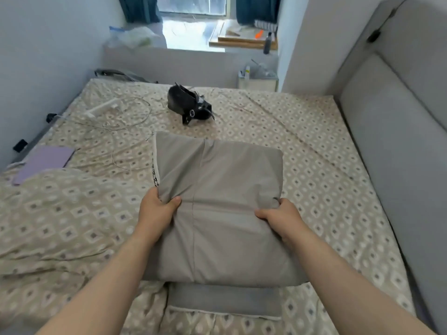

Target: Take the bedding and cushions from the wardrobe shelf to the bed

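A: What's the surface?

B: A bed (302,146) under a beige diamond-print sheet, wall along its left edge, a grey padded headboard (396,131) along its right edge. A window ledge (193,37) lies past the far edge.

A: What's lying around?

B: A black bag (187,105) near the far edge, white cables (121,117) and a purple pad (46,160) toward the left edge, a rumpled duvet (60,213) at the near left corner.

A: And the cushion?

B: The grey cushion (225,213) sits at the near edge, on top of a darker folded cloth (225,301). The left hand (157,209) pinches its left side; the right hand (280,216) is clenched on its right side.

A: Any writing?

B: A black-and-white trim on the cushion's left seam, too small to read.
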The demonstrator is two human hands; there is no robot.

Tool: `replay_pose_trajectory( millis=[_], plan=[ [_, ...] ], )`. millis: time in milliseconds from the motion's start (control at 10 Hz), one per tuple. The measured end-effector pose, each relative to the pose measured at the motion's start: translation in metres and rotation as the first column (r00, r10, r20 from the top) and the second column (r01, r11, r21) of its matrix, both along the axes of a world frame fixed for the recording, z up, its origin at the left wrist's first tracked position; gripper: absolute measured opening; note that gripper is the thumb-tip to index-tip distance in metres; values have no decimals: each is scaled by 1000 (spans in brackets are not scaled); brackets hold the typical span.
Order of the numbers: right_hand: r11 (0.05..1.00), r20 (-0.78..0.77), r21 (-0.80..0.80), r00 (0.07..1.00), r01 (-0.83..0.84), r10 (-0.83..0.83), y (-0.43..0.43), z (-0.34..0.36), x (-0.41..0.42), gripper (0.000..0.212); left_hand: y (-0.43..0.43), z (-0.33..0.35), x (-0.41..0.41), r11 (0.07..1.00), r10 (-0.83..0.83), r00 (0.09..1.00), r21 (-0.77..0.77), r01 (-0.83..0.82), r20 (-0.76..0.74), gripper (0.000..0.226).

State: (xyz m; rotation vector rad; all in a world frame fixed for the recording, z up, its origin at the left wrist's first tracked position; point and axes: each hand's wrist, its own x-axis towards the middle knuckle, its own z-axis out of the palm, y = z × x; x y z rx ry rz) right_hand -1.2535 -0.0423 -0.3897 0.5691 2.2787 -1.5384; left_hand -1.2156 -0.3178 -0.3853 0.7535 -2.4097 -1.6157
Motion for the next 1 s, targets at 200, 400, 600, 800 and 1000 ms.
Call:
replay_pose_trajectory(
  millis=[200,400,600,800,1000],
  plan=[
    [987,142,111,982,112,-128,15,-134,36,44,20,-149,11,995,-100,978,46,93,186,23],
    [966,153,251,983,63,-103,18,-227,60,44,21,-253,28,995,-96,956,30,91,276,29],
    [955,166,294,982,38,-90,16,-263,59,47,16,-291,25,992,-34,919,-101,80,393,48],
    [925,265,378,954,31,-140,20,-244,52,77,15,-267,17,968,62,866,-242,70,495,80],
    [968,76,197,982,157,-174,18,-181,30,71,22,-206,-5,986,-13,956,-154,60,294,75]
  ],
)
